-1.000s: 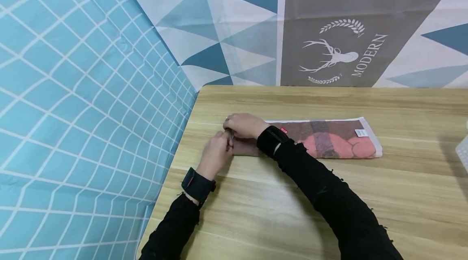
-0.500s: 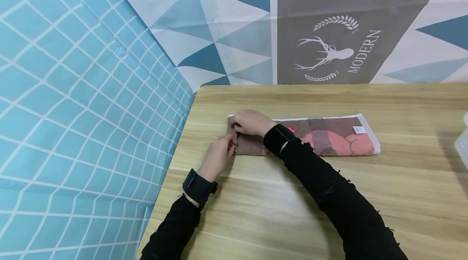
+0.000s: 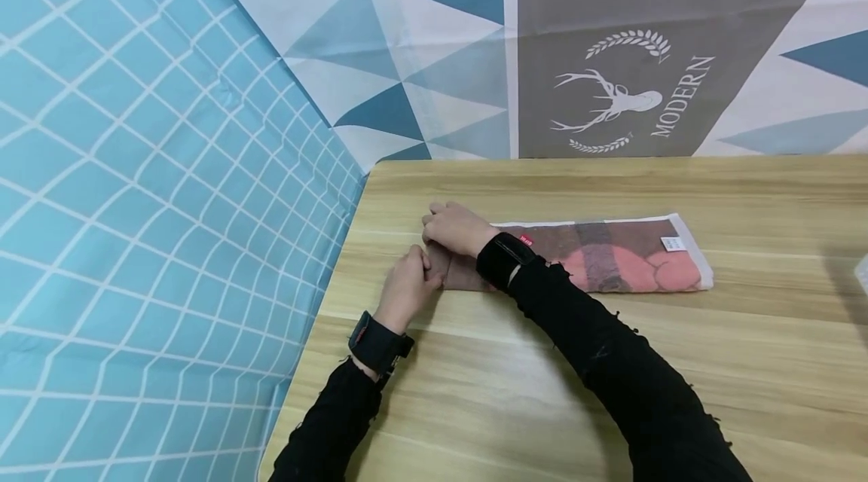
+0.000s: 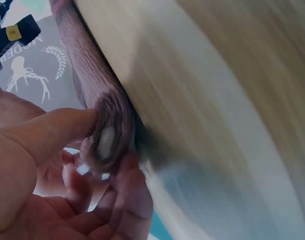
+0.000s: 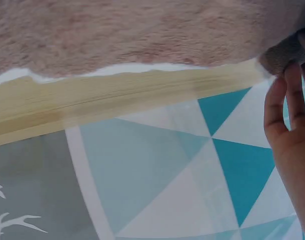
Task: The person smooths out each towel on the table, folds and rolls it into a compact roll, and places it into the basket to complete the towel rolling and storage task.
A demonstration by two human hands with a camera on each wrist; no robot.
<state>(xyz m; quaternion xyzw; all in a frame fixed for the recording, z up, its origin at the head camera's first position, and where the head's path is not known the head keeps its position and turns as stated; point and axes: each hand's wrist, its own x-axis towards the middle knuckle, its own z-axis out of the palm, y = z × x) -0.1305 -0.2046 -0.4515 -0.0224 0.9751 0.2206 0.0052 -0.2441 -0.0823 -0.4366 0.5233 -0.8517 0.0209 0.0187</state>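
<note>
A brown and pink towel (image 3: 542, 245), folded into a long strip, lies flat on the table with a small roll at its left end. My left hand (image 3: 404, 286) pinches the near side of that roll between thumb and fingers. In the left wrist view the rolled end (image 4: 110, 130) shows its coiled layers between the thumb and the fingertips. My right hand (image 3: 457, 230) reaches across from the right and grips the far side of the roll. Its curled fingers (image 5: 292, 92) meet the roll's end in the right wrist view.
The wooden table (image 3: 515, 384) meets a patterned cloth backdrop (image 3: 468, 60) at its back edge. A blue lattice-patterned cloth (image 3: 169, 203) hangs along the left side. Part of a whitish object (image 3: 863, 271) shows at the right edge.
The towel's left end has been turned over into the roll and now sits slightly farther right. My right hand shifted right, then back left, while my left hand moved slightly right.
</note>
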